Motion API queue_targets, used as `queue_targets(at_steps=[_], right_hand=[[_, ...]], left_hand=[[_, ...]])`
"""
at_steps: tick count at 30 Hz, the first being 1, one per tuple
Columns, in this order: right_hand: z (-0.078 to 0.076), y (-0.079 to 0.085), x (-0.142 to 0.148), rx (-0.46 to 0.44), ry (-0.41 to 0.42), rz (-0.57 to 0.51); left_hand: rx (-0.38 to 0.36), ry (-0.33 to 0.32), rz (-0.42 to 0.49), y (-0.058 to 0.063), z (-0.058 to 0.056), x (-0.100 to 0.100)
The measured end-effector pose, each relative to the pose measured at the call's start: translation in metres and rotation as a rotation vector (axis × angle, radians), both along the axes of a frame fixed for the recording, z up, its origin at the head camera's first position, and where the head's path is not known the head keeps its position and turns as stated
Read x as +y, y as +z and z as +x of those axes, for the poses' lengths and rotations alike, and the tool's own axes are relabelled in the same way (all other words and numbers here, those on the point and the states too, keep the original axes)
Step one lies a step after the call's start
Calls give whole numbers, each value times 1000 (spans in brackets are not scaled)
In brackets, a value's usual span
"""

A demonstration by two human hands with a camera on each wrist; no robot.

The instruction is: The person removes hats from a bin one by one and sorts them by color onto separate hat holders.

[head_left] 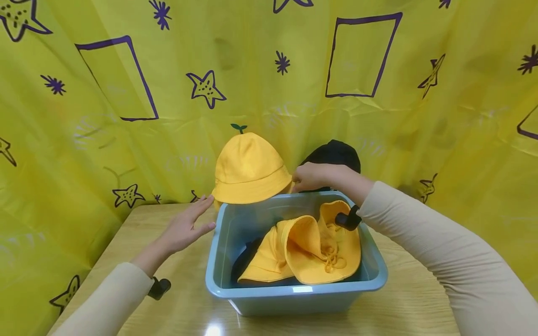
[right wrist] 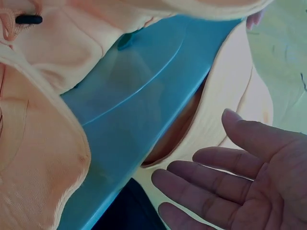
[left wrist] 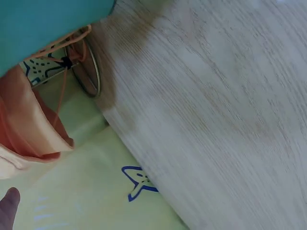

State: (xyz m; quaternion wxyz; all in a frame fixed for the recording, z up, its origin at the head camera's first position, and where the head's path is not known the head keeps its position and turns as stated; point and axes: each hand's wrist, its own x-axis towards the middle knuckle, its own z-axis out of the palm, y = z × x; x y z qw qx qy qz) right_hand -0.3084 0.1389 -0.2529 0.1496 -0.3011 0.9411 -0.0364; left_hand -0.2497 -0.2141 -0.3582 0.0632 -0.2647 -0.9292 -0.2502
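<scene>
A yellow bucket hat [head_left: 250,168] with a green sprout on top stands just behind the blue plastic bin [head_left: 294,305]. My left hand [head_left: 185,229] is at its left side, fingers straight, fingertips right at the brim. Only one left fingertip [left wrist: 8,206] shows in the left wrist view, below the hat's brim [left wrist: 43,124]. By the brim's right end is my right hand [head_left: 321,176]. The right wrist view shows its fingers [right wrist: 211,206] extended and spread beside the hat [right wrist: 230,96], nothing gripped. More yellow hats [head_left: 323,252] with tie cords lie inside the bin, over something dark.
A black hat [head_left: 336,156] stands behind the bin's right rear corner, partly hidden by the right hand. In the left wrist view a metal ring [left wrist: 97,79] and cords show beside the bin. The wooden table [head_left: 176,275] ends at a yellow patterned curtain [head_left: 176,154].
</scene>
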Motion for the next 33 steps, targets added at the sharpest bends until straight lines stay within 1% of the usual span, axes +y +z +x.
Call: queue_targets(at_steps=[3,9,12,15,17,21,24,28,30,33], right_hand=[[6,2,-1,-1,7,-12],[25,3,-6,-15,85,-37],[35,3,-8,-44,114,-54],[42,3,-12,-69,170,-71],[48,3,-14,-107,195,-93],[59,4,-14,-145,250,-124],[66,2,-12,-126,307,-126],[73,-1,-9,-88,384,-92],[76,-2,-7,-44,422,-64],[80,-4,-6,68,471,-32]], left_hand=[[-1,-51,-1,3,5,2],[36,-149,-22,5,25,12],[56,-181,-21,6,35,16],[90,-224,-14,7,44,21],[120,-251,-24,7,48,24],[162,-284,-61,3,57,28],[161,-285,-73,1,66,32],[126,-285,-77,0,77,38],[119,-286,-83,0,82,40],[138,-294,-105,-1,86,43]])
